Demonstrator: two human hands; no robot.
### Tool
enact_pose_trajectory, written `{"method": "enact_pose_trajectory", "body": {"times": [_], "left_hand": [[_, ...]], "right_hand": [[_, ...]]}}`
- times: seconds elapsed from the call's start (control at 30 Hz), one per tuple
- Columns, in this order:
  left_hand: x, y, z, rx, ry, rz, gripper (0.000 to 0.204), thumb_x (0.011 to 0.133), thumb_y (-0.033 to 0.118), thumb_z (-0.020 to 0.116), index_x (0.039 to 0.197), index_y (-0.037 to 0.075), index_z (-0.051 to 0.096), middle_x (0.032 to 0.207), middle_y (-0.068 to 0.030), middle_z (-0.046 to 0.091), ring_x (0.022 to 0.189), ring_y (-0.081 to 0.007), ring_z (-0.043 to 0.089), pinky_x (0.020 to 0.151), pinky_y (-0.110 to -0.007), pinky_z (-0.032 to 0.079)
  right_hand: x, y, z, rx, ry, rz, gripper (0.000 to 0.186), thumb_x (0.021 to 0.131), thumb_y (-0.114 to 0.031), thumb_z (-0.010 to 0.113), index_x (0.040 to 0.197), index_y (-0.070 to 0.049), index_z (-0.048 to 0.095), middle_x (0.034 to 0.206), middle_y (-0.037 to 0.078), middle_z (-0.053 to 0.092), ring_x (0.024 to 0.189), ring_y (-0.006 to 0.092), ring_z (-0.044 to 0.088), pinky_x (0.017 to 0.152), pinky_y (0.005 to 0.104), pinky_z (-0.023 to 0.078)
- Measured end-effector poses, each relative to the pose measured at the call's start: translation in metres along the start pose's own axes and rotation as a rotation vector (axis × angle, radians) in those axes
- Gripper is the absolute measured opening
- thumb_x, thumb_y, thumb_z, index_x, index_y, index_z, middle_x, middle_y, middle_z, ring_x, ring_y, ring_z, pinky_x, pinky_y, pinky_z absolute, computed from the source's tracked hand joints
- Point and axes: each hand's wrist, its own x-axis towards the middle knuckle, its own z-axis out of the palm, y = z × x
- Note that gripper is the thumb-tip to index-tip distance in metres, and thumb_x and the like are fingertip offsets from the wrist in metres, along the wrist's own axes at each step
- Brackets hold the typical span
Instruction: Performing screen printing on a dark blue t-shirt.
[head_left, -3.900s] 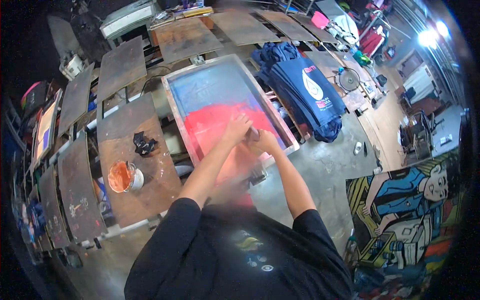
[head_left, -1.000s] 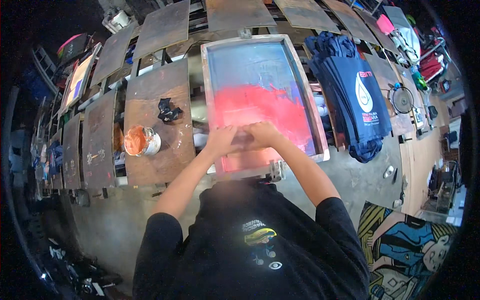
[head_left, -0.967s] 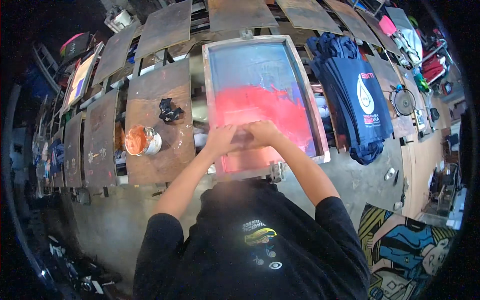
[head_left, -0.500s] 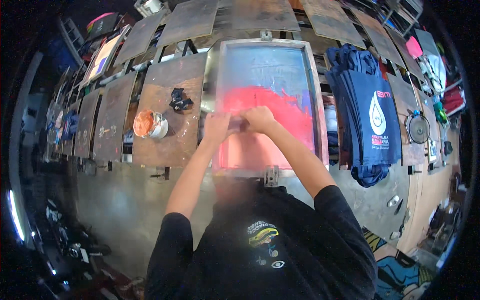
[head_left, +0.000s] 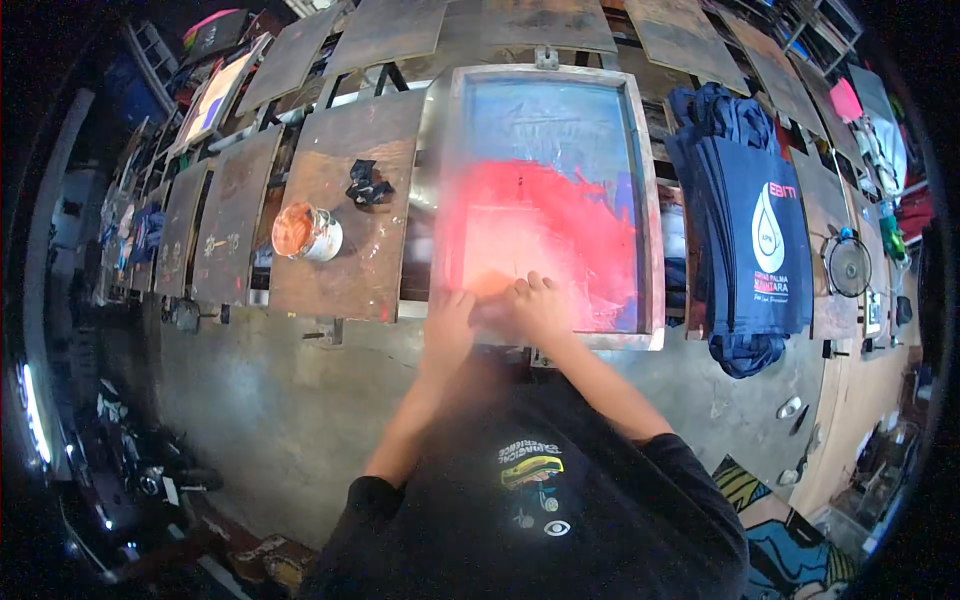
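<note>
A framed printing screen (head_left: 649, 215) lies before me, blue at its far end, with pinkish-red ink (head_left: 545, 220) smeared over its middle and near parts. Both hands are low on it, close to the near edge. My left hand (head_left: 452, 322) and my right hand (head_left: 538, 306) are closed side by side on a squeegee (head_left: 492, 308). A blur and my fingers cover much of the squeegee, so its blade cannot be made out.
Left of the screen, a flat board (head_left: 345, 270) bears an ink-stained white tub (head_left: 322, 242) and a crumpled black cloth (head_left: 368, 183). Dark blue printed bags (head_left: 735, 230) are stacked at right, with a small round fan (head_left: 848, 266) beyond. A metal clamp (head_left: 546, 58) sits at the far frame edge.
Both hands have come nearer to me with the squeegee, from the middle of the screen to its near end. The view has shifted slightly.
</note>
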Motion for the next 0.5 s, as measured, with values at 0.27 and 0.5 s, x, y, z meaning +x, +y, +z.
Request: {"method": "enact_pose_trajectory", "body": {"times": [0.27,0.5], "left_hand": [[0.03,-0.023,0.0,-0.001,-0.078,0.094,0.034,0.074,0.031,0.079,0.093,0.01,0.061,0.09,-0.0102,0.063,0.087,-0.0353,0.063,0.069,-0.046,0.05],[0.113,-0.044,-0.001,0.059,-0.05,0.151,0.037,0.078,0.036,0.075,0.095,0.009,0.058,0.095,-0.0107,0.064,0.094,-0.0338,0.062,0.081,-0.048,0.046]], "right_hand": [[0.03,0.012,-0.017,0.021,-0.22,0.058,0.013,0.073,-0.023,0.066,0.076,-0.01,0.07,0.086,0.007,0.071,0.087,0.025,0.067,0.07,0.0409,0.055],[0.088,0.038,-0.01,0.004,-0.082,0.158,0.013,0.069,-0.021,0.073,0.081,-0.016,0.07,0.086,0.01,0.071,0.089,0.026,0.068,0.071,0.0432,0.056]]}}
